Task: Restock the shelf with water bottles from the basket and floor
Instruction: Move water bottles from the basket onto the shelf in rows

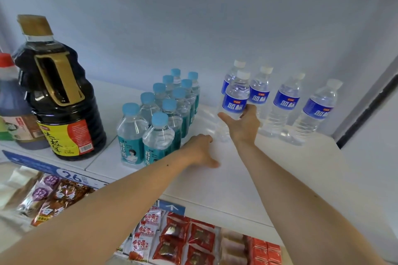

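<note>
Five blue-labelled water bottles (287, 101), ten teal-labelled bottles (158, 133), one large dark sauce jug (62, 101) and two hands (243, 125) showed.

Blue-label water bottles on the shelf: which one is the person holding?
The front-left blue-label bottle, gripped by the right hand. The other four stand free behind and to its right.

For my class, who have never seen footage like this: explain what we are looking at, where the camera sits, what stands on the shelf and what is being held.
There is no machine here: a person's two bare arms reach forward. The single picture comes from a camera worn on the head, looking down. The right hand grips a blue-label water bottle standing on the white shelf. The left hand rests on the shelf beside the teal-label bottles. More blue-label bottles stand to the right, and a dark soy sauce jug to the left. Snack packets lie on the shelf below.
</note>
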